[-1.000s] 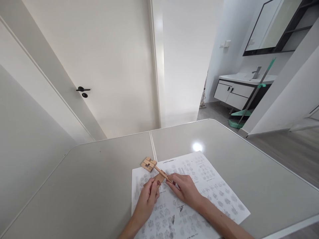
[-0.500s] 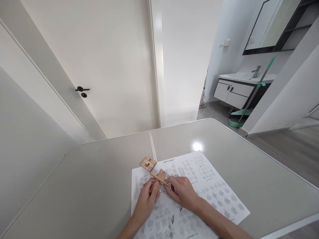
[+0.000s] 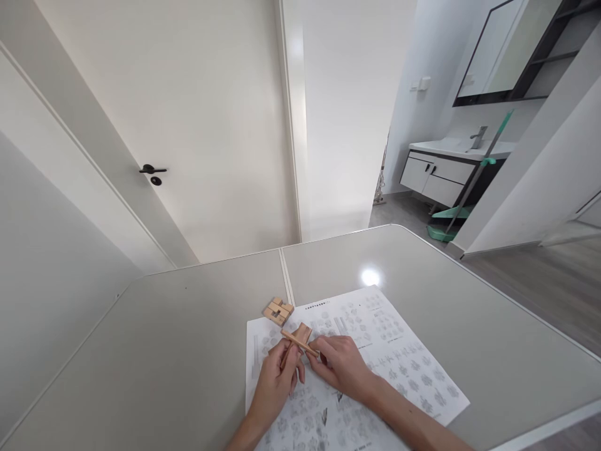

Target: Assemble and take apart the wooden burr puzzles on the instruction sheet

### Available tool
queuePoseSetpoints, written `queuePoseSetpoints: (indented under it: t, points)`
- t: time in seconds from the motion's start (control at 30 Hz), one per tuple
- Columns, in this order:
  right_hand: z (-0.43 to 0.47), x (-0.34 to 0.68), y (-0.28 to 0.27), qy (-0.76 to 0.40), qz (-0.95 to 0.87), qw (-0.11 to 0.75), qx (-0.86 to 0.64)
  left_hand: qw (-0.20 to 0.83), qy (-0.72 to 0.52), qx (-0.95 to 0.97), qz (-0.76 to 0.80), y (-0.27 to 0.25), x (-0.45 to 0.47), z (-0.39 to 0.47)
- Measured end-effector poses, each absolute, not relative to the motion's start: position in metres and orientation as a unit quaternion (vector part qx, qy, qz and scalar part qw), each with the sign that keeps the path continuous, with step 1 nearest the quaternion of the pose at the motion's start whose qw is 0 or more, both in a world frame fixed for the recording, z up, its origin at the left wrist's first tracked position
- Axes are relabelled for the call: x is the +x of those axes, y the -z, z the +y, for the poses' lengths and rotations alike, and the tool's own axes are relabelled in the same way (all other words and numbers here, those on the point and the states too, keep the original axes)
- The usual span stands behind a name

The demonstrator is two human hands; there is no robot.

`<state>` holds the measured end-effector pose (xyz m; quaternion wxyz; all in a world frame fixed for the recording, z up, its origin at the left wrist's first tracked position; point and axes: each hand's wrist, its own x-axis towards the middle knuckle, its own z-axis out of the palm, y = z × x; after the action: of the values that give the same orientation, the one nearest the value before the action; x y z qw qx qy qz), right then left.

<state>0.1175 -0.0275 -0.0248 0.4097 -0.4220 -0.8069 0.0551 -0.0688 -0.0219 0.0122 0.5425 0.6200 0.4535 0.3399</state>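
My left hand [image 3: 278, 374] is closed around wooden puzzle pieces [image 3: 304, 332], its thumb pressed on them. Across these pieces lies a thin wooden stick [image 3: 295, 341], slanting down to the right. The lower right end of that stick is pinched by my right hand [image 3: 342, 363]. How the pieces fit together under my fingers is hidden. Just beyond my hands, a small group of wooden blocks [image 3: 278, 310] lies at the upper left corner of a printed instruction sheet [image 3: 394, 326]. Both hands are over the sheet.
The sheet lies on a light grey table [image 3: 188, 351] with a seam [image 3: 286, 275] running away from me. Behind the table is a white door [image 3: 211, 125] with a black handle [image 3: 153, 169]. A sink cabinet [image 3: 436, 175] and a green dustpan [image 3: 444, 232] are at the right.
The stick has shifted slightly down and toward my left hand, its upper end now farther from the loose blocks. My left fingers have moved a little. The view has shifted slightly.
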Motion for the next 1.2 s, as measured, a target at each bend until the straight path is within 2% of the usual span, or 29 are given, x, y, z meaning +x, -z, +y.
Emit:
queuePoseSetpoints:
  t: [0.47,0.73,1.03,1.2]
  points:
    - [-0.028,0.112,0.021,-0.059,-0.795,0.425,-0.428,0.523,-0.374,0.600,0.475,-0.008,-0.064,-0.025]
    - [-0.027,0.115,0.018,-0.105,-0.790,0.428,-0.426,0.542,-0.375,0.594,0.461,-0.013,-0.064,-0.023]
    - [-0.028,0.117,0.014,-0.104,-0.793,0.425,-0.423,0.593,-0.380,0.556,0.442,-0.010,-0.063,-0.021]
    - [-0.029,0.117,0.013,-0.110,-0.789,0.425,-0.430,0.578,-0.382,0.569,0.444,-0.014,-0.063,-0.023]
